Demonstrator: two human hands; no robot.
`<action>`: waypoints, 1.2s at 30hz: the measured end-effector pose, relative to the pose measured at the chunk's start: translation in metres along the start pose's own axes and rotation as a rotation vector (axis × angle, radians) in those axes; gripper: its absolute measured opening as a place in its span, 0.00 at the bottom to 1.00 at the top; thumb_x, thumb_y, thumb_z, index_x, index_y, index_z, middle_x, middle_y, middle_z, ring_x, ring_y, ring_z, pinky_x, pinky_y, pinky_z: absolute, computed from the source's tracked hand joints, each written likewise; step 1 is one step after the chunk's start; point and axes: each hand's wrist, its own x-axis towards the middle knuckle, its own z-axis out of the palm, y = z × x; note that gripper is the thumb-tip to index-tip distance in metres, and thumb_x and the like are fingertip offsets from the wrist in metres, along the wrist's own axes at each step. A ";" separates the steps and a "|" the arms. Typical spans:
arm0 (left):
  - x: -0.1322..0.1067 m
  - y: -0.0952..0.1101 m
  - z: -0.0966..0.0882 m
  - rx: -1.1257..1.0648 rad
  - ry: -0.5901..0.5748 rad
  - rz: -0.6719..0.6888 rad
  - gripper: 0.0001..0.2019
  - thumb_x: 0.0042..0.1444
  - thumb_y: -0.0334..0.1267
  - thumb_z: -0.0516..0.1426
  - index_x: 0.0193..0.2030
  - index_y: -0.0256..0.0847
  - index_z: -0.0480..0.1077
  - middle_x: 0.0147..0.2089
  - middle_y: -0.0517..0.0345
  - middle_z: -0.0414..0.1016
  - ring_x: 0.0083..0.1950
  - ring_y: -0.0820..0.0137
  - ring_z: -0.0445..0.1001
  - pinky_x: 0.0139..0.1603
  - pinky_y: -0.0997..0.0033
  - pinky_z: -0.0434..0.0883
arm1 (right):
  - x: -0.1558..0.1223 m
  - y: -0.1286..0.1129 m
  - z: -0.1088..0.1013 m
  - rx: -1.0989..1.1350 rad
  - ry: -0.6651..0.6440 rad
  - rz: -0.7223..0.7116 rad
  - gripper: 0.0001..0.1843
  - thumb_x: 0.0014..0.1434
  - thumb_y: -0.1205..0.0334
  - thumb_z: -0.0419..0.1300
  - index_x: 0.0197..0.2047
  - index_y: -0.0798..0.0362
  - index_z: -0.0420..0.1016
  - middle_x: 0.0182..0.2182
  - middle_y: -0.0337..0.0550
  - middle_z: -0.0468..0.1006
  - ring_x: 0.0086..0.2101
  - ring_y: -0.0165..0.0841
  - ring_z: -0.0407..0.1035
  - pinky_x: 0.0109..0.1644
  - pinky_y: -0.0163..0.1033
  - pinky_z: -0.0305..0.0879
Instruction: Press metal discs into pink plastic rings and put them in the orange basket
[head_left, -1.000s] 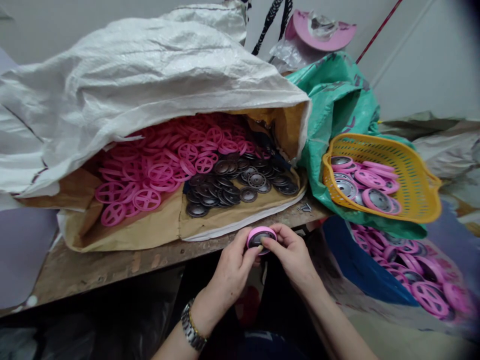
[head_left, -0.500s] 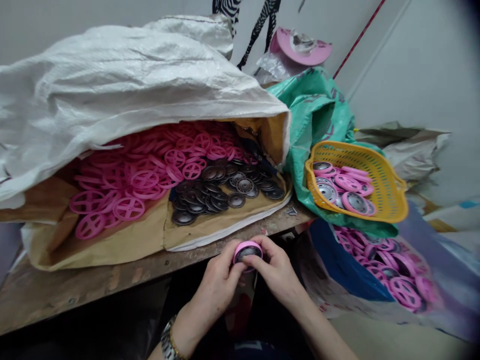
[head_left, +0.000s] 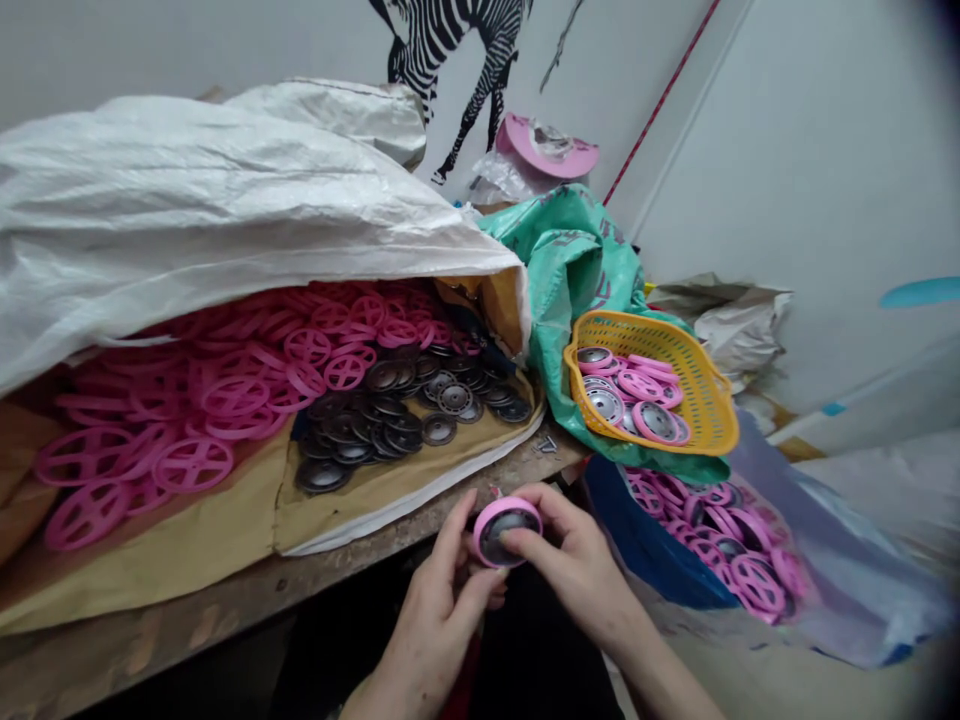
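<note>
My left hand [head_left: 442, 610] and my right hand [head_left: 577, 560] both grip one pink wheel with a dark metal disc in its middle [head_left: 504, 530], just in front of the wooden bench edge [head_left: 225, 610]. Fingers of both hands are curled round its rim, and my right thumb presses on the disc. Behind it lies an open white sack [head_left: 225, 220] on brown paper, holding a heap of pink spoked rings [head_left: 225, 390] and a pile of dark metal discs [head_left: 397, 410].
A yellow basket [head_left: 697, 385] with several assembled pink wheels rests on a green bag [head_left: 577, 260] at the right. Below it a blue-lined bag [head_left: 660, 540] holds many more pink wheels [head_left: 735, 540]. A zebra picture is on the wall behind.
The view has swung up and to the right, so the sack and basket sit further left. Both hands keep hold of the pink wheel; my right thumb now presses its centre disc.
</note>
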 end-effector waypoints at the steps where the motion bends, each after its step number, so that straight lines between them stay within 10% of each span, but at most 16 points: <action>1: 0.000 -0.002 0.001 -0.020 0.001 0.005 0.33 0.61 0.44 0.55 0.72 0.52 0.49 0.50 0.53 0.73 0.41 0.67 0.77 0.44 0.66 0.77 | 0.004 -0.003 -0.011 -0.032 0.046 -0.033 0.07 0.54 0.60 0.63 0.37 0.51 0.75 0.31 0.35 0.75 0.34 0.32 0.67 0.40 0.35 0.62; 9: -0.002 -0.009 -0.014 0.094 0.059 0.000 0.23 0.61 0.51 0.53 0.60 0.45 0.68 0.43 0.53 0.73 0.38 0.66 0.77 0.42 0.66 0.77 | 0.073 -0.014 -0.133 -0.483 0.553 -0.268 0.17 0.55 0.51 0.61 0.45 0.51 0.76 0.39 0.44 0.79 0.40 0.40 0.71 0.47 0.45 0.66; 14: -0.005 -0.009 -0.015 0.208 0.014 -0.011 0.21 0.63 0.50 0.51 0.58 0.45 0.69 0.42 0.54 0.75 0.41 0.66 0.78 0.44 0.67 0.77 | 0.113 -0.011 -0.166 -0.817 0.584 -0.242 0.17 0.58 0.53 0.57 0.44 0.53 0.78 0.38 0.48 0.81 0.38 0.41 0.74 0.44 0.45 0.68; 26: -0.004 0.004 -0.027 0.390 0.026 0.103 0.18 0.64 0.47 0.51 0.54 0.44 0.73 0.46 0.50 0.78 0.45 0.64 0.78 0.45 0.68 0.78 | 0.108 0.003 -0.160 -0.902 0.665 -0.530 0.18 0.61 0.55 0.56 0.47 0.56 0.79 0.48 0.56 0.78 0.51 0.46 0.70 0.59 0.53 0.63; 36: 0.045 0.082 -0.085 1.044 0.369 0.585 0.14 0.65 0.37 0.49 0.53 0.39 0.71 0.48 0.47 0.77 0.51 0.61 0.74 0.55 0.57 0.72 | 0.028 0.001 -0.075 -0.578 0.335 -0.516 0.11 0.63 0.56 0.58 0.46 0.45 0.79 0.43 0.44 0.81 0.45 0.41 0.75 0.53 0.48 0.70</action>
